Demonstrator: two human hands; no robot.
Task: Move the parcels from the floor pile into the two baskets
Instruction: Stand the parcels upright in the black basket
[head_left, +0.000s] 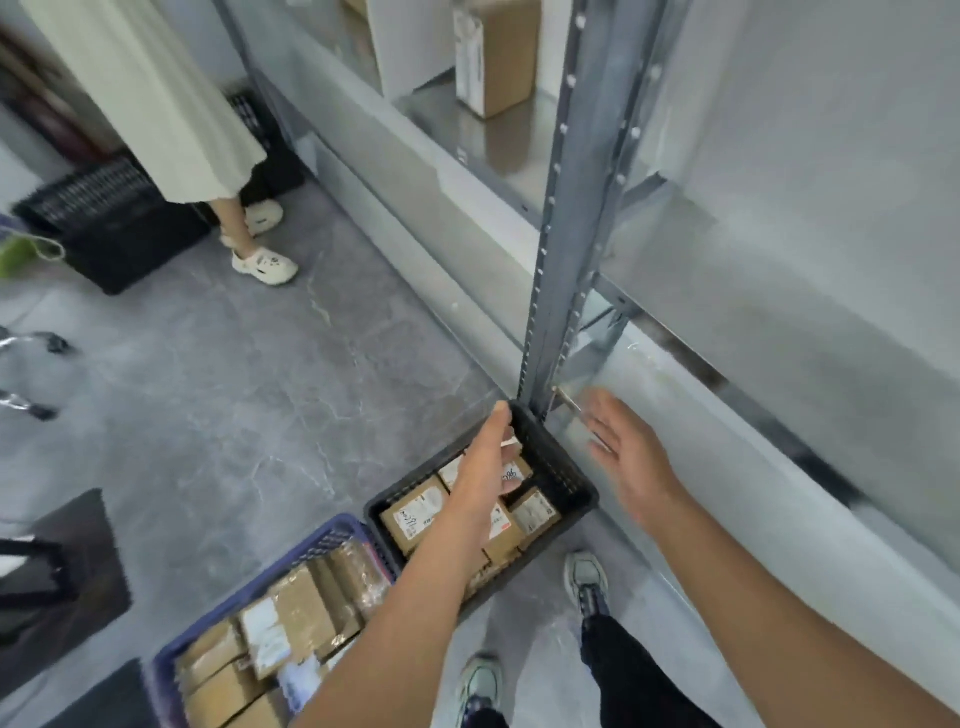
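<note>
A black basket (563, 470) stands on the grey floor against the foot of a metal shelf, with several brown parcels (415, 514) inside. Beside it at lower left, a blue basket (311, 545) holds several more brown parcels (301, 608). My left hand (485, 467) hovers over the black basket with the thumb raised and the fingers loosely bent just above a labelled parcel; I see no grip. My right hand (626, 457) is blurred, with fingers spread, to the right of the basket near the shelf's bottom ledge. No floor pile is in view.
The shelf's upright post (571, 260) rises right behind the black basket, and a cardboard box (493, 57) sits on an upper shelf. Another person in a pale skirt (156, 104) stands at far left by black crates (104, 223). My shoes (587, 579) are near the baskets.
</note>
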